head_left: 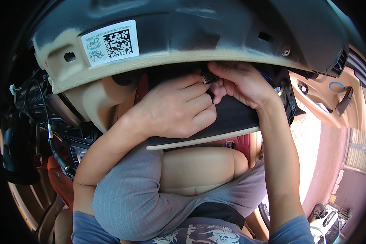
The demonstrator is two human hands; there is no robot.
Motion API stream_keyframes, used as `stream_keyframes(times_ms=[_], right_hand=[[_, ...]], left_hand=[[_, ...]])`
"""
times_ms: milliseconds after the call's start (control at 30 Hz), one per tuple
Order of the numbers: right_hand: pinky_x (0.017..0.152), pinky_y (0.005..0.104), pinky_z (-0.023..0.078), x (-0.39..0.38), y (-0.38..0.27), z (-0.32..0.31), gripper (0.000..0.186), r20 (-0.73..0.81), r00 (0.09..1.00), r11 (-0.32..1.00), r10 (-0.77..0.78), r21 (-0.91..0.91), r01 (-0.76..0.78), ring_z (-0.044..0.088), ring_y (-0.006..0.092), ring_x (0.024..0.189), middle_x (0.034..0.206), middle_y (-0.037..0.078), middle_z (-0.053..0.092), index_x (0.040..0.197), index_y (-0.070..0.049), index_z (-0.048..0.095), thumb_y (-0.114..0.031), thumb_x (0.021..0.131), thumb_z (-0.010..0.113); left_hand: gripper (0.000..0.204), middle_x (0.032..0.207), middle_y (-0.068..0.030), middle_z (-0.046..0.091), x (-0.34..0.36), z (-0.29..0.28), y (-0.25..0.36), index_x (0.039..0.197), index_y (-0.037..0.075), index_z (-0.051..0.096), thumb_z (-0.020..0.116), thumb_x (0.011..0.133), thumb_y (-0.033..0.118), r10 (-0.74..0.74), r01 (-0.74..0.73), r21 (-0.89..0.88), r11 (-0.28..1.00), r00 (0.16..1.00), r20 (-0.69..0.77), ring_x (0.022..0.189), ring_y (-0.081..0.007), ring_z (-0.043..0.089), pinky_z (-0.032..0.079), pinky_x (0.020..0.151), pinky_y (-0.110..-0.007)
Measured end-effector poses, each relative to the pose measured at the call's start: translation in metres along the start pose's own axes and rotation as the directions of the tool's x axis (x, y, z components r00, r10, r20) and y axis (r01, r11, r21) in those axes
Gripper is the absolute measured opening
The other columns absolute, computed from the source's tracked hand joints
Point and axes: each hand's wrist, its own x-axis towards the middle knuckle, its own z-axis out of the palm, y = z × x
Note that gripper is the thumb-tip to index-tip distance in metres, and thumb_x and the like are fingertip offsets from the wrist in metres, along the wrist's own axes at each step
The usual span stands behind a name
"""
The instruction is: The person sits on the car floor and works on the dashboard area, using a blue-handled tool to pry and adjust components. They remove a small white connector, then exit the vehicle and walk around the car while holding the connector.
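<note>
Both hands meet under the beige lower edge of a dashboard panel (179, 61). Palm down, my left hand (177, 106) has its fingers curled, and the thumb and fingertips close around a small black rectangular piece (209, 77). From the other side my right hand (242, 83) pinches the same piece, its thumb lying above and its fingers bent below. The piece's details are too small to make out. Beneath the hands a dark glove-box-like panel (236, 118) with a beige front edge lies over my lap.
A white label (110, 42) is stuck on the dashboard panel. Loose wiring (51, 138) hangs at the left near the centre console. A beige door (331, 91) stands open at the right, with a wheeled machine (327, 221) outside. The beige seat (201, 168) shows between my legs.
</note>
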Motion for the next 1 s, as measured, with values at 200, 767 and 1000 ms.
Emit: stream_keyframes(times_ms=[200, 767, 1000], right_hand=[[0.062, 0.0322, 0.061, -0.007, -0.003, 0.001, 0.019, -0.005, 1.000, 0.998, -0.012, 0.064, 0.012, 0.069, 0.0224, 0.072, 0.086, 0.016, 0.064, 0.102, 0.010, 0.058, -0.007, 0.095, 0.061], [0.069, 0.0308, 0.060, -0.016, -0.004, 0.020, 0.025, 0.028, 1.000, 0.991, -0.010, -0.133, 0.014, 0.071, 0.0309, 0.093, 0.107, 0.019, 0.067, 0.113, 0.007, 0.061, 0.007, 0.088, 0.060], [0.067, 0.0267, 0.058, -0.015, -0.003, 0.026, 0.020, -0.004, 1.000, 0.979, -0.030, -0.200, 0.028, 0.071, 0.0215, 0.089, 0.099, 0.014, 0.069, 0.109, 0.004, 0.063, 0.003, 0.089, 0.064]], left_hand=[[0.010, 0.076, -0.0071, 0.057, -0.005, -0.001, 0.002, 0.078, 0.005, 0.059, 0.066, 0.071, 0.006, -0.266, 0.237, -0.176, 0.956, 0.949, -0.171, 0.073, -0.0233, 0.060, 0.051, 0.072, -0.034], [0.031, 0.094, -0.0165, 0.068, -0.022, -0.018, 0.008, 0.097, -0.002, 0.067, 0.072, 0.066, -0.004, -0.301, 0.324, 0.077, 0.943, 0.928, -0.219, 0.080, -0.0304, 0.068, 0.056, 0.069, -0.035], [0.032, 0.095, -0.0177, 0.069, -0.023, -0.018, 0.008, 0.099, -0.003, 0.068, 0.070, 0.068, -0.008, -0.332, 0.353, 0.103, 0.930, 0.927, -0.175, 0.082, -0.0313, 0.069, 0.057, 0.072, -0.036]])
